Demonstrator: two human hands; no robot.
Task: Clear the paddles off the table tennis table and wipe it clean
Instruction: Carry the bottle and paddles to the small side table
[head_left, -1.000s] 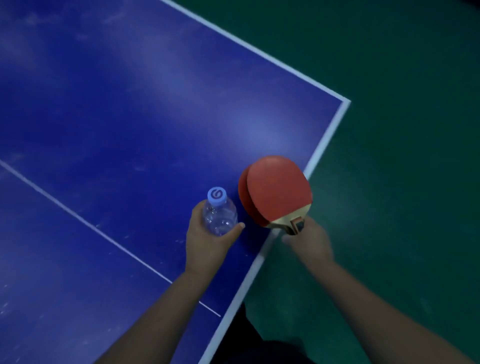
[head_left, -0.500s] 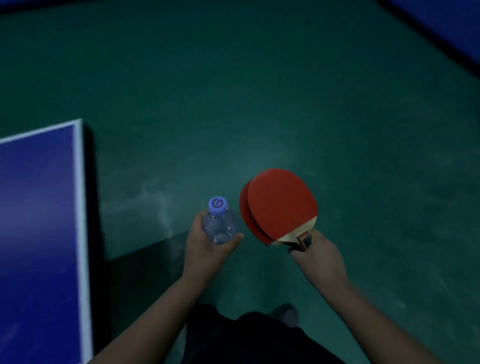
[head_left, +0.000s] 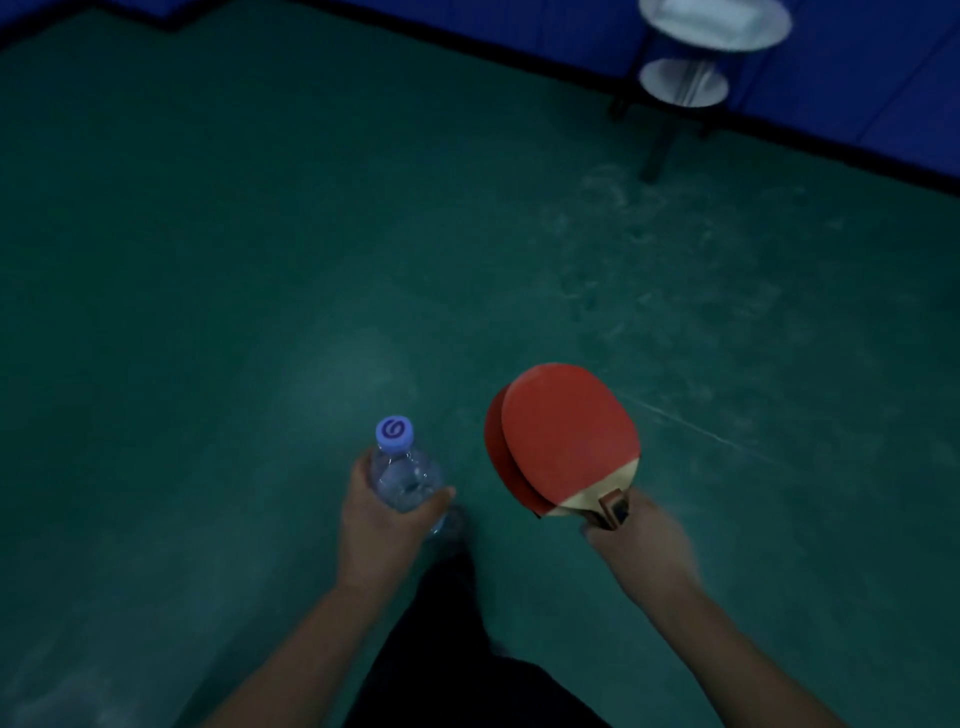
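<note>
My right hand grips the handles of two red paddles, stacked one on the other with their blades pointing up and away from me. My left hand holds a clear plastic water bottle with a blue cap, upright. Both hands hang over the green floor in front of me. The table tennis table is out of view.
A small round two-tier side table with dark legs stands at the top right, against a blue barrier that runs along the far edge of the green floor. My dark trouser leg shows below, between my arms.
The view has swung away from the blue table, which has left the frame; the side table and blue barrier have come into view. Both hands keep their hold on the bottle and paddles.
</note>
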